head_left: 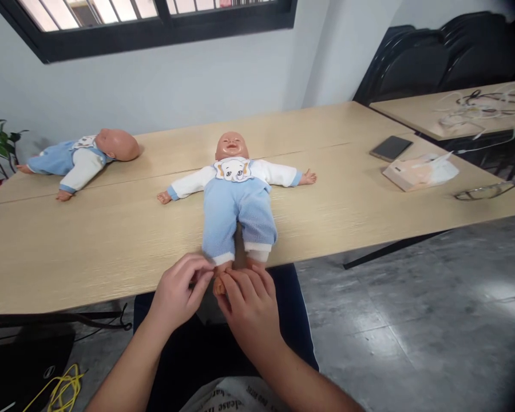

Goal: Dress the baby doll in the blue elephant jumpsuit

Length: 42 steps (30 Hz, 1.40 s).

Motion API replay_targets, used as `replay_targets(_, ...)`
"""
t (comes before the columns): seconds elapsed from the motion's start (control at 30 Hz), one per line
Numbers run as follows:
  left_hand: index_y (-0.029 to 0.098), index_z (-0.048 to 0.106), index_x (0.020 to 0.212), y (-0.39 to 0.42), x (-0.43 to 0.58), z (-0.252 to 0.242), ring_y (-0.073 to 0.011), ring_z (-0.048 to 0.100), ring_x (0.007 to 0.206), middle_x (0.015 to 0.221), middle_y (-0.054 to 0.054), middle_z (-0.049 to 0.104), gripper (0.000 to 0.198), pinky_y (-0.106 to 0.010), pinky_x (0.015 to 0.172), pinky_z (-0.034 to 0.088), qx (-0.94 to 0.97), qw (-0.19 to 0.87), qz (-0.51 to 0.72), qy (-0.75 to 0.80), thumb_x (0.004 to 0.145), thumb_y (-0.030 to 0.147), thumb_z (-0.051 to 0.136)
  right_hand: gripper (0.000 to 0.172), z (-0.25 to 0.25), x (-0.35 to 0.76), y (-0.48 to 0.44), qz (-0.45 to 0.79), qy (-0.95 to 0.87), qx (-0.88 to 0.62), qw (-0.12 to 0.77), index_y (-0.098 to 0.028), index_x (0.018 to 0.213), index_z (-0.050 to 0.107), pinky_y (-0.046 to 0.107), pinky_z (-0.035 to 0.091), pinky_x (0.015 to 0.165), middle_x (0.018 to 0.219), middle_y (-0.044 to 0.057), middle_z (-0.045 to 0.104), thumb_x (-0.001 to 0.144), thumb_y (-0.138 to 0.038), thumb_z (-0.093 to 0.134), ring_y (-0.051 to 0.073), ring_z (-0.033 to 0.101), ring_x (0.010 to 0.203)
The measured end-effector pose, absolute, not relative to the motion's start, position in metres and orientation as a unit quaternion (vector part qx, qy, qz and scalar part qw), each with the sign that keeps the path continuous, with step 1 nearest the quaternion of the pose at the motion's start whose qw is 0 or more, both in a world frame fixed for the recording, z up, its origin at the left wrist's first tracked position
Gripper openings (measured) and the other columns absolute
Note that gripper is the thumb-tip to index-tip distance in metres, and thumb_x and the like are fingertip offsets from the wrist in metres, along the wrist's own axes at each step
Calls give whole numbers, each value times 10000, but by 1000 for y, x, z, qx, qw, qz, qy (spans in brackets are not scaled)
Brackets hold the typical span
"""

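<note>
A baby doll (239, 206) in blue trousers and a white-sleeved top lies on its back on the table (111, 246), arms spread, feet towards me at the front edge. A cat-face bib (234, 170) covers its chest. My left hand (182, 289) is closed, with fingertips at the white trouser cuff (223, 258) and ankle of the leg on the left. Wrapped over the doll's foot (218, 286) on that side are the fingers of my right hand (251, 300). Those fingers hide most of the other foot.
A second, similarly dressed doll (79, 157) lies at the back left. On the right are a phone (390, 147), a tissue box (407, 173) and glasses (483, 191). Cables (484, 109) lie on another table. Black chairs (416, 60) stand behind; a yellow cable (66, 389) is at lower left.
</note>
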<state>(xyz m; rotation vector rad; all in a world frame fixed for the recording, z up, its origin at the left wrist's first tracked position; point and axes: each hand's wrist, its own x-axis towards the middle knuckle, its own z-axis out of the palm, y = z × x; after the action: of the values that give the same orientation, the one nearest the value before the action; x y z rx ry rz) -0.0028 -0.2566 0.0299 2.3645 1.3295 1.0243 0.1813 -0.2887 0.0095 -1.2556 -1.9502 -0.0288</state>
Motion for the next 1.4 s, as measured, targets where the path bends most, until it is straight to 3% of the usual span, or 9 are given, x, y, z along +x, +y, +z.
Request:
replay_targets(0.1,244,561,893,-289,8,31,-162,584,730,794,-7,631,160,-298,662,446,820,186,369,396,884,84,562,248,13,188,-292,45,-786,-463,408,-203,1199,638,452,432,1110,1128,45,745,951,-205,649,215,664,1075)
replay_targets(0.23,215,493,693,-323,29,17,-147,487,620,655,0,572,138,-308,584,335,834,374,222,340,759,115,561,304,13,210,-296,96,-760,-397,506,-188,1198,636,456,483,1064,1150,75,705,915,-112,556,218,638,1103)
replay_targets(0.33,193,630,853,-323,48,-7,-158,570,744,852,-43,681,115,-304,696,434,735,531,167,387,915,213,535,282,10,232,-287,101,-711,-434,544,-201,1188,641,442,541,959,1129,96,675,928,-129,559,233,633,1086)
replay_targets(0.4,184,649,1117,-314,62,-24,-173,611,808,1044,-96,693,332,-314,711,486,631,633,209,397,1027,438,455,277,10,246,-274,72,-707,-480,514,-213,1209,646,427,552,920,1127,97,675,945,-144,599,237,637,1069)
replay_targets(0.47,166,599,1264,-302,74,-39,-200,645,843,1178,-158,671,611,-319,662,510,514,708,294,384,1000,677,391,266,11,256,-258,28,-730,-504,461,-216,1218,662,429,548,912,1131,99,686,956,-183,641,246,643,1057)
replay_targets(0.57,126,650,1170,-283,89,-47,-232,685,834,1121,-198,723,788,-340,669,533,376,778,355,357,893,831,434,185,15,265,-240,-24,-762,-506,402,-209,1152,699,414,539,871,1082,89,711,974,-235,655,244,656,994)
replay_targets(0.97,114,714,826,-267,117,-22,-135,626,608,815,-119,760,527,-253,600,505,191,832,387,349,859,639,702,70,14,271,-229,-104,-802,-480,338,-176,982,647,381,506,804,980,83,711,1011,-191,585,230,618,875)
replay_targets(1.27,131,641,754,-268,120,-8,-60,416,498,629,-28,605,427,-178,488,307,130,851,399,315,922,523,672,11,1,272,-243,26,-758,-493,426,-216,987,589,363,544,817,990,73,681,997,-211,588,221,647,928)
replay_targets(1.4,104,670,883,-272,116,9,-55,363,487,561,33,497,347,-181,484,292,21,900,391,189,906,449,694,113,-12,272,-249,123,-676,-519,509,-226,1101,554,341,566,775,989,56,646,990,-229,576,192,645,878)
